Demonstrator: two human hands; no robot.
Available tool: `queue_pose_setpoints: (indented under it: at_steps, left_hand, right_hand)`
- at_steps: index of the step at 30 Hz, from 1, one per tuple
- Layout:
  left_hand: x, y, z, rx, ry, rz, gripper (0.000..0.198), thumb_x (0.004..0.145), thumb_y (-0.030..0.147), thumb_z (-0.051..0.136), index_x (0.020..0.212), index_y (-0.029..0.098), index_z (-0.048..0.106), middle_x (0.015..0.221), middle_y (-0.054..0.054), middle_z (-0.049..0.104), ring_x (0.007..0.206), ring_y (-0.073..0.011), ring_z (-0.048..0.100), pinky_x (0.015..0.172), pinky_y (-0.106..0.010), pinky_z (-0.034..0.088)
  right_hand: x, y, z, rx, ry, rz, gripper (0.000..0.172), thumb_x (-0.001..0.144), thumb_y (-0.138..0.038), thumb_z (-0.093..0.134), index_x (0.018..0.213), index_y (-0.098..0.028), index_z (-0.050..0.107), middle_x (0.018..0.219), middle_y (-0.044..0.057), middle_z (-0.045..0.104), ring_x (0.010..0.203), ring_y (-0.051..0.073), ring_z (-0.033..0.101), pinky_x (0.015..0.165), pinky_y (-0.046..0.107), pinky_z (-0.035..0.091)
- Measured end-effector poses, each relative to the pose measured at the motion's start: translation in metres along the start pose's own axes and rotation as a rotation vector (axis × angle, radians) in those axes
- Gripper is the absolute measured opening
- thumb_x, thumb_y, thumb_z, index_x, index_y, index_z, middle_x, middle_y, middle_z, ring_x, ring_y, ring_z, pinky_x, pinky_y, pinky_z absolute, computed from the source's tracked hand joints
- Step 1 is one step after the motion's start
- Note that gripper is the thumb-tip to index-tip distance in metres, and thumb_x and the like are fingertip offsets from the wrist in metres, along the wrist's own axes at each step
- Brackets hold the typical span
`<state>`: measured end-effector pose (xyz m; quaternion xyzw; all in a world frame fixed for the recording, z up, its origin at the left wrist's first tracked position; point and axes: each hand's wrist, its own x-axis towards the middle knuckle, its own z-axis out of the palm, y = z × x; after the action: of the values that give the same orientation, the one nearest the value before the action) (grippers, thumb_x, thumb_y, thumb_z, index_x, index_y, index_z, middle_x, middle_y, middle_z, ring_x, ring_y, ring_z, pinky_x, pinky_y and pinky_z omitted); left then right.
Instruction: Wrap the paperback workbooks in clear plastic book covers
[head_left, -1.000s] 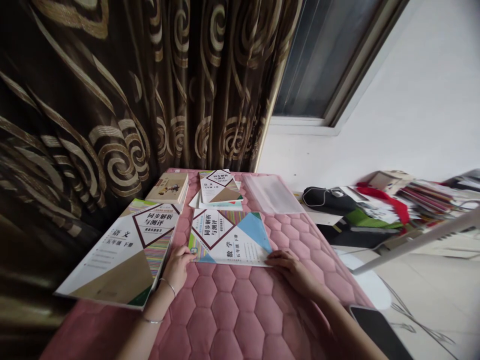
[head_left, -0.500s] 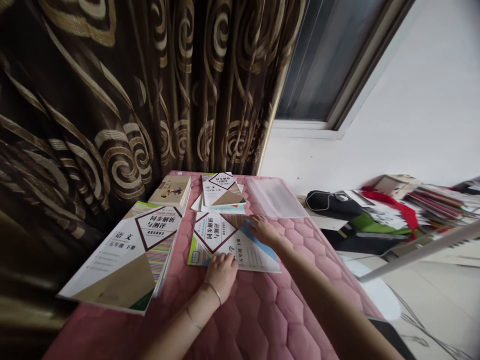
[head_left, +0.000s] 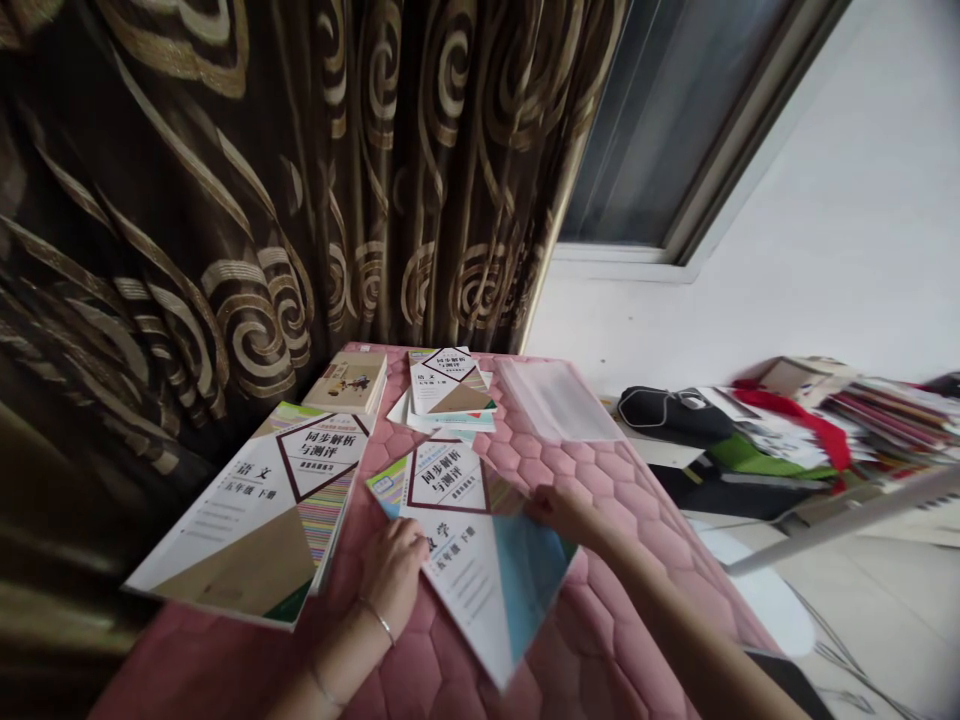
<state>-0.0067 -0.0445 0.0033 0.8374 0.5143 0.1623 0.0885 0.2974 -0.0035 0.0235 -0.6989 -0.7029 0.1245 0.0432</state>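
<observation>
A white and blue workbook (head_left: 480,545) with a maroon diamond frame on its cover is held at an angle over the pink quilted cover. My left hand (head_left: 394,565), with a bracelet on its wrist, is closed on the workbook's left edge. On the opposite edge my right hand (head_left: 562,515) is closed too, its fingertips partly hidden. To the left lies a stack topped by a similar workbook (head_left: 255,510) with a tan panel. Just behind the held one, a smaller pile has another such workbook (head_left: 448,382) on top.
A box-like stack with a tan cover (head_left: 346,385) sits at the back left, by the patterned curtain (head_left: 420,180). A translucent sheet (head_left: 559,400) lies at the back right. Beyond the table edge are piled papers, a red strap (head_left: 802,425) and a dark case (head_left: 667,412).
The workbook has been turned clockwise from lying sideways, and its lower corner has come nearer me. My left hand moved left to its edge; my right hand moved down and closed on it.
</observation>
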Motion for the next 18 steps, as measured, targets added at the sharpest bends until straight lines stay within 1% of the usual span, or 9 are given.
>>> queue_pose_setpoints:
  at_steps: [2,3,5,7,9,12,14,15,18]
  left_hand:
    - [-0.001,-0.016,-0.007,-0.021,0.068,-0.081,0.029,0.083,0.000,0.046,0.079,0.019,0.068,0.110,-0.007,0.062,0.102,-0.0190,0.056,0.087,-0.031,0.046]
    - [0.002,-0.022,-0.009,-0.030,0.076,-0.122,0.032,0.082,-0.001,0.045,0.081,0.019,0.069,0.112,-0.008,0.062,0.102,-0.0191,0.057,0.088,-0.032,0.046]
    - [0.012,-0.031,-0.012,-0.053,0.046,-0.199,0.037,0.080,-0.004,0.042,0.088,0.019,0.070,0.107,-0.008,0.063,0.098,-0.0184,0.060,0.088,-0.031,0.047]
    - [0.025,-0.035,-0.011,-0.073,0.005,-0.267,0.042,0.078,-0.006,0.041,0.096,0.018,0.070,0.101,-0.009,0.066,0.097,-0.0181,0.062,0.089,-0.030,0.047]
    - [0.038,-0.035,-0.008,-0.081,0.025,-0.333,0.044,0.079,-0.006,0.040,0.106,0.017,0.067,0.101,-0.010,0.068,0.098,-0.0192,0.063,0.088,-0.030,0.046]
    - [0.050,-0.031,0.001,-0.104,0.133,-0.419,0.040,0.084,0.001,0.041,0.116,0.013,0.060,0.106,-0.015,0.068,0.098,-0.0225,0.064,0.084,-0.032,0.048]
    - [0.051,-0.028,0.007,-0.150,0.183,-0.455,0.038,0.085,0.004,0.044,0.121,0.009,0.056,0.109,-0.019,0.067,0.099,-0.0250,0.064,0.084,-0.035,0.049]
    - [0.050,-0.027,0.011,-0.190,0.192,-0.466,0.040,0.085,0.004,0.044,0.123,0.008,0.054,0.109,-0.020,0.067,0.099,-0.0254,0.065,0.084,-0.035,0.049]
    - [0.046,-0.025,0.019,-0.340,0.197,-0.480,0.049,0.082,0.000,0.044,0.130,0.007,0.046,0.109,-0.018,0.067,0.095,-0.0222,0.066,0.083,-0.034,0.050]
  right_hand:
    - [-0.034,-0.003,0.008,0.059,-0.063,0.013,0.020,0.082,-0.034,0.061,0.070,-0.019,0.064,0.067,0.002,0.066,0.062,0.014,0.058,0.053,0.024,0.034]
    - [-0.050,-0.007,0.012,0.142,-0.093,0.049,0.021,0.080,-0.034,0.062,0.065,-0.019,0.061,0.064,0.001,0.064,0.061,0.014,0.057,0.052,0.023,0.033]
    - [-0.073,-0.018,0.018,0.310,-0.151,0.129,0.025,0.079,-0.037,0.061,0.061,-0.020,0.054,0.056,0.000,0.060,0.056,0.014,0.055,0.049,0.023,0.033]
    - [-0.086,-0.030,0.022,0.536,-0.237,0.209,0.025,0.081,-0.038,0.057,0.064,-0.022,0.050,0.053,-0.002,0.056,0.050,0.013,0.053,0.046,0.023,0.035]
    - [-0.087,-0.040,0.025,0.756,-0.285,0.260,0.024,0.083,-0.042,0.055,0.070,-0.022,0.048,0.055,-0.004,0.054,0.047,0.012,0.051,0.044,0.023,0.036]
    - [-0.077,-0.046,0.031,0.916,-0.251,0.279,0.032,0.086,-0.052,0.048,0.073,-0.023,0.046,0.054,-0.005,0.050,0.045,0.012,0.048,0.043,0.024,0.036]
    - [-0.070,-0.046,0.037,0.898,-0.194,0.272,0.038,0.087,-0.056,0.042,0.071,-0.023,0.046,0.052,-0.004,0.049,0.046,0.013,0.049,0.044,0.025,0.036]
    - [-0.067,-0.045,0.040,0.863,-0.154,0.265,0.039,0.088,-0.056,0.041,0.069,-0.022,0.047,0.054,-0.003,0.051,0.050,0.014,0.052,0.047,0.025,0.038]
    - [-0.064,-0.044,0.049,0.744,-0.023,0.241,0.038,0.088,-0.053,0.040,0.068,-0.022,0.050,0.065,0.002,0.061,0.067,0.018,0.061,0.060,0.027,0.043]
